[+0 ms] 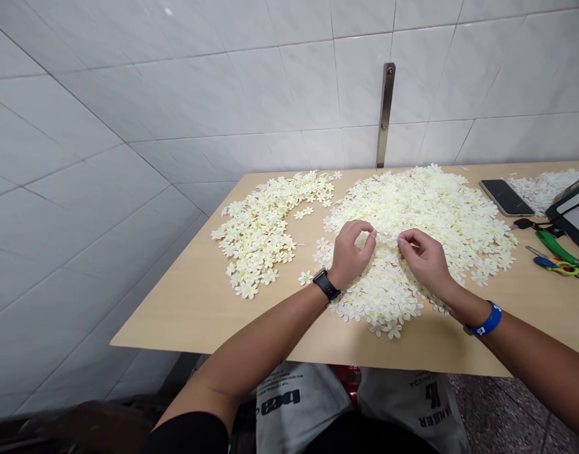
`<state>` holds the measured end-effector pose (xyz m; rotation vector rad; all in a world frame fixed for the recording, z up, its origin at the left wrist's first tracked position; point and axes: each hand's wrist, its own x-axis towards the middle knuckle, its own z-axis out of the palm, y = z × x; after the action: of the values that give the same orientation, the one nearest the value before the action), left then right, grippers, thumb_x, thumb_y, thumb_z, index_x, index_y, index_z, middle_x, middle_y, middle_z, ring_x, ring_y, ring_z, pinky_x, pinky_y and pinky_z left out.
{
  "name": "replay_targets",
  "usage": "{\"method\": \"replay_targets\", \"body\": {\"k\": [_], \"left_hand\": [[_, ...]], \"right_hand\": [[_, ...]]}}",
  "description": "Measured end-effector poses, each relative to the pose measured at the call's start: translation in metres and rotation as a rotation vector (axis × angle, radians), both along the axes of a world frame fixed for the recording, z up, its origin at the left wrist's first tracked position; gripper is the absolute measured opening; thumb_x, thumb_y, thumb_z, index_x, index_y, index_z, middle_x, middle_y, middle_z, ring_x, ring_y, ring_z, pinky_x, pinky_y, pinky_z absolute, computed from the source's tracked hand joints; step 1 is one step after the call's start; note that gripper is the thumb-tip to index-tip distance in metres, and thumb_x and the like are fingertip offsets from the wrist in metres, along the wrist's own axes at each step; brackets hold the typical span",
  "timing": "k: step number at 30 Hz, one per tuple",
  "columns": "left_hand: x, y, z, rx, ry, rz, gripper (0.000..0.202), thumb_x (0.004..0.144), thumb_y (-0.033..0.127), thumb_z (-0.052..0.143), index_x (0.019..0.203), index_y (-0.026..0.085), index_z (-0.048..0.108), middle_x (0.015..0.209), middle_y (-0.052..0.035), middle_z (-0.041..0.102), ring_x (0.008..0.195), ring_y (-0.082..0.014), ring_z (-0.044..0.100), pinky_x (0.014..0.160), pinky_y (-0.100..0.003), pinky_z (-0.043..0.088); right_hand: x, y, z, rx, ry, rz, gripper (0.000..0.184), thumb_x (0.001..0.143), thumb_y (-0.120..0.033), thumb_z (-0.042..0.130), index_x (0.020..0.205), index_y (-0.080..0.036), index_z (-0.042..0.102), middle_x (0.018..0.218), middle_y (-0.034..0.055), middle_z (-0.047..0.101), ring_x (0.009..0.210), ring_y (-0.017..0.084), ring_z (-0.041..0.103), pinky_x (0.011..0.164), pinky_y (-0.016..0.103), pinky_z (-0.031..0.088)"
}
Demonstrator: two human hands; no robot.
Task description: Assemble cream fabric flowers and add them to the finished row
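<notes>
Over a large pile of white artificial flowers (440, 202) with pale yellow centres, my two hands face each other a short gap apart. My left hand (353, 253) is closed in a pinch, thumb against forefinger. Likewise, my right hand (426, 260) pinches with thumb and forefinger. White flower petals (387, 239) show between the two sets of fingertips, though they blend into the pile behind. To the left lies a smaller, curved heap of the same flowers (261, 233), with a few loose ones near it.
On the table (185, 315), at the right, lie a phone (506, 197), scissors (556, 263), a green-handled tool (561, 248), a heap of small white pieces (544, 189) and a dark green box (575, 211). A tiled wall (223, 94) with a metal bracket (386, 113) stands behind.
</notes>
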<state>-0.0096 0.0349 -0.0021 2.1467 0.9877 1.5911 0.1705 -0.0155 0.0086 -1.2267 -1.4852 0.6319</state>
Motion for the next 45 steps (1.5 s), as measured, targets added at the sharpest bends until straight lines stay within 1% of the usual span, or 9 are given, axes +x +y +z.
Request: {"method": "replay_targets", "body": {"k": [8, 15, 24, 26, 29, 33, 39, 42, 45], "left_hand": [[0.001, 0.002, -0.003, -0.030, -0.044, 0.014, 0.009, 0.096, 0.024, 0.060, 0.089, 0.020, 0.061, 0.090, -0.0038, 0.068, 0.089, -0.0172, 0.063, 0.084, -0.033, 0.051], [-0.009, 0.016, -0.001, -0.139, -0.169, 0.096, 0.012, 0.097, 0.026, 0.056, 0.087, 0.020, 0.058, 0.088, -0.0038, 0.064, 0.084, -0.0153, 0.060, 0.078, -0.030, 0.052], [-0.004, 0.004, 0.000, -0.080, -0.075, -0.074, 0.018, 0.101, 0.034, 0.052, 0.092, 0.021, 0.059, 0.089, -0.0049, 0.065, 0.085, -0.0164, 0.061, 0.080, -0.032, 0.052], [-0.004, 0.002, 0.001, -0.063, -0.064, -0.099, 0.020, 0.102, 0.036, 0.050, 0.092, 0.021, 0.059, 0.088, -0.0051, 0.065, 0.084, -0.0166, 0.061, 0.079, -0.032, 0.052], [-0.003, 0.001, 0.001, -0.055, -0.059, -0.121, 0.020, 0.102, 0.035, 0.051, 0.091, 0.020, 0.059, 0.087, -0.0050, 0.065, 0.082, -0.0163, 0.060, 0.076, -0.032, 0.051], [-0.003, 0.000, 0.001, -0.060, -0.029, -0.161, 0.019, 0.101, 0.032, 0.053, 0.088, 0.020, 0.059, 0.086, -0.0046, 0.066, 0.082, -0.0158, 0.060, 0.077, -0.031, 0.050], [-0.002, -0.002, 0.002, -0.094, 0.036, -0.267, 0.021, 0.101, 0.034, 0.051, 0.087, 0.020, 0.058, 0.085, -0.0043, 0.065, 0.079, -0.0155, 0.060, 0.075, -0.031, 0.050], [-0.001, -0.002, 0.002, -0.107, 0.055, -0.301, 0.024, 0.102, 0.036, 0.050, 0.087, 0.019, 0.058, 0.083, -0.0042, 0.064, 0.077, -0.0154, 0.059, 0.073, -0.031, 0.049], [-0.001, -0.002, 0.002, -0.117, 0.060, -0.302, 0.028, 0.103, 0.039, 0.048, 0.085, 0.019, 0.059, 0.080, -0.0038, 0.063, 0.075, -0.0154, 0.058, 0.072, -0.031, 0.048]], "right_hand": [[0.001, -0.001, 0.000, -0.011, -0.008, -0.014, 0.019, 0.094, -0.037, 0.061, 0.082, -0.022, 0.062, 0.077, 0.0034, 0.062, 0.069, 0.017, 0.057, 0.061, 0.032, 0.048], [0.007, 0.005, -0.001, -0.036, 0.143, -0.061, 0.018, 0.091, -0.035, 0.063, 0.080, -0.021, 0.062, 0.070, 0.0007, 0.058, 0.064, 0.015, 0.055, 0.058, 0.030, 0.049], [0.009, 0.008, -0.001, -0.036, 0.120, -0.130, 0.017, 0.088, -0.037, 0.066, 0.082, -0.021, 0.066, 0.074, 0.0028, 0.064, 0.068, 0.018, 0.059, 0.065, 0.034, 0.052], [0.010, 0.008, -0.001, 0.006, 0.060, -0.167, 0.014, 0.088, -0.035, 0.067, 0.090, -0.022, 0.069, 0.084, 0.0049, 0.068, 0.077, 0.020, 0.062, 0.071, 0.036, 0.053], [0.011, 0.008, -0.001, 0.099, -0.054, -0.203, 0.021, 0.089, -0.033, 0.066, 0.107, -0.023, 0.071, 0.096, 0.0066, 0.069, 0.088, 0.022, 0.064, 0.077, 0.039, 0.054], [0.009, 0.004, 0.001, 0.175, -0.113, -0.116, 0.016, 0.093, -0.033, 0.064, 0.105, -0.024, 0.071, 0.099, 0.0066, 0.067, 0.090, 0.021, 0.065, 0.079, 0.038, 0.054], [0.005, 0.002, 0.000, 0.124, -0.126, 0.051, 0.021, 0.092, -0.035, 0.069, 0.110, -0.026, 0.070, 0.103, 0.0056, 0.068, 0.088, 0.020, 0.065, 0.076, 0.036, 0.055], [0.005, 0.004, -0.001, 0.154, -0.162, 0.095, 0.007, 0.093, -0.031, 0.067, 0.096, -0.025, 0.069, 0.095, 0.0044, 0.069, 0.083, 0.020, 0.063, 0.073, 0.035, 0.053], [0.006, 0.004, -0.001, 0.188, -0.184, 0.099, 0.010, 0.094, -0.027, 0.064, 0.084, -0.025, 0.065, 0.084, 0.0026, 0.067, 0.078, 0.019, 0.062, 0.070, 0.035, 0.050]]}}
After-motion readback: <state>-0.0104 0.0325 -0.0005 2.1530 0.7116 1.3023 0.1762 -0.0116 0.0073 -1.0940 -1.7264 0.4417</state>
